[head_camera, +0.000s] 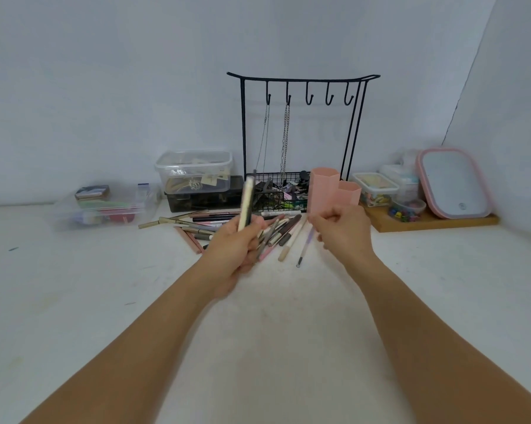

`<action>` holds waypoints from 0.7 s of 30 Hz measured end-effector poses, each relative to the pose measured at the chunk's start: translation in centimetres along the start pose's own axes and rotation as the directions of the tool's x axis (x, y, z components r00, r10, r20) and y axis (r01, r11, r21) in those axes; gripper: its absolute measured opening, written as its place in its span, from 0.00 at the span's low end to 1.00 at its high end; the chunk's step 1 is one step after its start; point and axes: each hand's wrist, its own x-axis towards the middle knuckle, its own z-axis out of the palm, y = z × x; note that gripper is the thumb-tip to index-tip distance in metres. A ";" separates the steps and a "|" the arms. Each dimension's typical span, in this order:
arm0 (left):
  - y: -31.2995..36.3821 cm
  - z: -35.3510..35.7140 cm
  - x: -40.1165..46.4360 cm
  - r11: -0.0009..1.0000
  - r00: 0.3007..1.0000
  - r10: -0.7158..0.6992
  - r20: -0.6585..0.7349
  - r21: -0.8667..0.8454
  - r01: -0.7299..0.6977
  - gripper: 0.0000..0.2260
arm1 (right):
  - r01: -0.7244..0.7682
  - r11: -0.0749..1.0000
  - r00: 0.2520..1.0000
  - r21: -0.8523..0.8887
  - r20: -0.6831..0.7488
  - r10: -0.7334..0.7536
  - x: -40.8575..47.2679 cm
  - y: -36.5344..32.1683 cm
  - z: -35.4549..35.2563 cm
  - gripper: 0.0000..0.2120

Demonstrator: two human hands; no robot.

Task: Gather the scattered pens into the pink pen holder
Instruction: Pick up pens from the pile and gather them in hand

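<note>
A: Far left, a clear, low plastic tray (105, 206) on the white tabletop (74, 301), blurred; soft red and green shapes inside. Next, a lidded transparent tub (194, 171) stacked on a dark camouflage-patterned box (204, 198).

B: And the pens?

A: A loose heap of scattered pens (203, 223) lies flat in front of that box: slim gold, pink, brown and cream barrels, crossing one another, fanning right to a thin brush-like stick (304, 249).

B: Left hand?

A: Left hand (238, 244) is clenched around a cream pen (246, 203) held near-upright above the heap, motion-blurred. A darker barrel seems to sit beside it in the grip; can't tell for sure.

B: Behind it?

A: A black wire stand (302, 78) with five hooks, two metal chains (284, 139) hanging, and a mesh basket at its foot full of small dark clips.

B: The holder?

A: The pink pen holder (325, 188), matte plastic with angular joined tubes, stands upright just right of the basket. Right hand (344, 231) is directly in front of it, fingers curled inward; whether it touches or grips anything, I can't tell.

B: Far right?

A: A wooden board (435, 224) carrying small clear boxes, and a pink-rimmed rounded mirror (454, 183) leaning back.
</note>
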 end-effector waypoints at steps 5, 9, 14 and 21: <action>0.6 -1.0 0.2 0.998 0.991 -0.033 -0.128 -0.057 0.026 0.18 | -0.039 0.936 0.974 -0.349 0.195 0.113 -1.2 0.3 1.2 0.25; 0.6 -0.9 0.1 0.999 0.989 -0.034 -0.146 0.003 0.035 0.19 | -0.027 0.863 0.968 -0.504 0.203 0.149 -1.4 0.2 2.1 0.22; 0.4 -0.9 0.3 0.999 0.988 -0.014 -0.151 0.046 0.021 0.18 | -0.147 0.874 0.962 -0.463 0.140 0.236 -0.6 0.4 1.4 0.12; 0.2 -0.9 0.5 0.998 0.984 -0.014 -0.176 0.057 0.024 0.15 | -0.047 0.946 0.997 -0.320 -0.070 0.026 1.0 -0.2 -3.0 0.09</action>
